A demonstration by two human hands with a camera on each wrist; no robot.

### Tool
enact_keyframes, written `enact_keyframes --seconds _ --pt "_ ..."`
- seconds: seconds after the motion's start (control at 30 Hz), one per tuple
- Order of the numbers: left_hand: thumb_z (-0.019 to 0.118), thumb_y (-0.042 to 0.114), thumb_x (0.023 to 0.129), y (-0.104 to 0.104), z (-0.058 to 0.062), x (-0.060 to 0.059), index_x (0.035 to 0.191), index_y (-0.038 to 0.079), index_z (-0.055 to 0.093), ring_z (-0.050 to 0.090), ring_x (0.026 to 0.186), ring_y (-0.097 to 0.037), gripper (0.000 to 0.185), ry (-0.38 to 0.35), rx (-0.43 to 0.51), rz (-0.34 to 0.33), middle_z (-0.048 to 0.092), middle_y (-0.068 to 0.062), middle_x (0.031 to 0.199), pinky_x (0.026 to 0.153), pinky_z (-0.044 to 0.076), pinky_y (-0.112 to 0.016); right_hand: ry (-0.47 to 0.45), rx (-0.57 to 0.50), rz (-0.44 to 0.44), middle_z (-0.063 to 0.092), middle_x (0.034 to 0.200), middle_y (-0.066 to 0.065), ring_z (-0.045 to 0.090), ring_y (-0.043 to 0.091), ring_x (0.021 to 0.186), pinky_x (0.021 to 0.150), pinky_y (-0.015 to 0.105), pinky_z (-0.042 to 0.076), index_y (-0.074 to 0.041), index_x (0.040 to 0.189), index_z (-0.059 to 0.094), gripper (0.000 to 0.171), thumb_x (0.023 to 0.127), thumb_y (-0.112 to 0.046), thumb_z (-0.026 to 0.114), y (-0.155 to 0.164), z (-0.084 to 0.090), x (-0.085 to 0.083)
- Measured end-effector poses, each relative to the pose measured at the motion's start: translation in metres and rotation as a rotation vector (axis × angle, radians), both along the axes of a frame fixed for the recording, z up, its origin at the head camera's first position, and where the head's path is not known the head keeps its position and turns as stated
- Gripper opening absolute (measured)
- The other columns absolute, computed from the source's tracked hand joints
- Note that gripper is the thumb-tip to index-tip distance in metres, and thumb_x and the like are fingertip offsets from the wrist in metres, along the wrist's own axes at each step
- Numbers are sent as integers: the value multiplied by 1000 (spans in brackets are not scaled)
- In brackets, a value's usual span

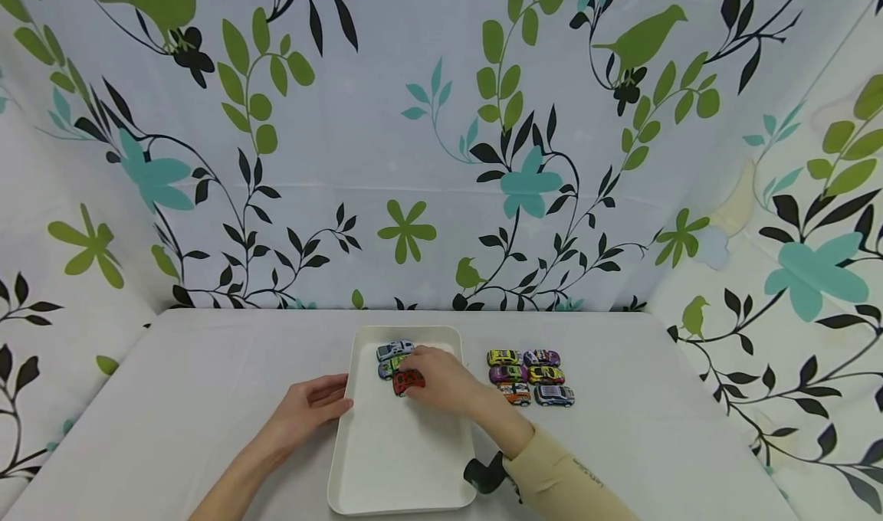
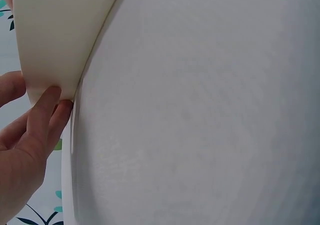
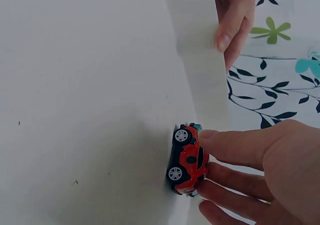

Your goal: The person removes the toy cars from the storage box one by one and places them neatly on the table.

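Note:
My right hand point(image 1: 441, 379) pinches a red toy car point(image 3: 192, 157) between thumb and fingertips, over the upper part of a white tray point(image 1: 400, 460). In the right wrist view its wheels face the tray's floor side; whether they touch cannot be told. Just beyond it in the tray sit a green-and-blue toy car point(image 1: 390, 367) and a white-and-blue toy car point(image 1: 395, 349), partly covered by the right hand in the head view. At the tray's left side, my left hand point(image 1: 313, 406) grips the rim, thumb at the edge and fingers point(image 2: 45, 110) against the outer wall.
Right of the tray, several toy cars stand in two columns, among them a yellow car point(image 1: 503, 358) and a dark grey car point(image 1: 554, 395). A black wrist device point(image 1: 485, 473) hangs by the right sleeve. Patterned cloth point(image 1: 331, 122) surrounds the white table point(image 1: 662, 444).

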State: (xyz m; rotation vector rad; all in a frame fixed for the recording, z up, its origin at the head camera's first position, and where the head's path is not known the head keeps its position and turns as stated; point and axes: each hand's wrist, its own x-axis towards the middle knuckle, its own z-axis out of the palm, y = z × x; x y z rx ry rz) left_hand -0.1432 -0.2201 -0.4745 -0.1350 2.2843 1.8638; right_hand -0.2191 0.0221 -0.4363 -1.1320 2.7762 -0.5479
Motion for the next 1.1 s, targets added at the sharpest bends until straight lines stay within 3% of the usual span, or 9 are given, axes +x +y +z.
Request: enact_keyframes --seconds 0.3,0.7,0.93,1.1 --pt "72 12 93 0 0 -1 141 -10 47 54 130 -42 59 4 -1 -6 53 -30 141 94 58 -39 10 28 5 68 112 3 62 16 103 94 29 53 -8 117 72 31 86 -5 75 1 0 -1" --pt "72 13 92 0 -2 -3 141 -10 47 54 130 -43 60 5 -10 -10 52 -31 141 94 58 -41 27 63 21 67 96 1 54 11 83 73 23 46 -9 104 75 24 82 -1 77 3 0 1" --pt "71 11 93 0 -1 -1 141 -10 47 53 131 -43 58 0 -2 -11 52 -30 142 94 57 -40 -23 105 -14 62 82 -4 50 8 75 67 21 45 -10 92 73 18 78 -3 82 3 5 6" --pt "71 12 93 -1 -1 -2 141 -10 46 53 131 -43 59 3 -13 -17 51 -31 142 94 57 -40 -65 92 -25 65 80 -4 51 7 71 63 18 46 -8 92 73 16 80 -5 82 5 8 10"
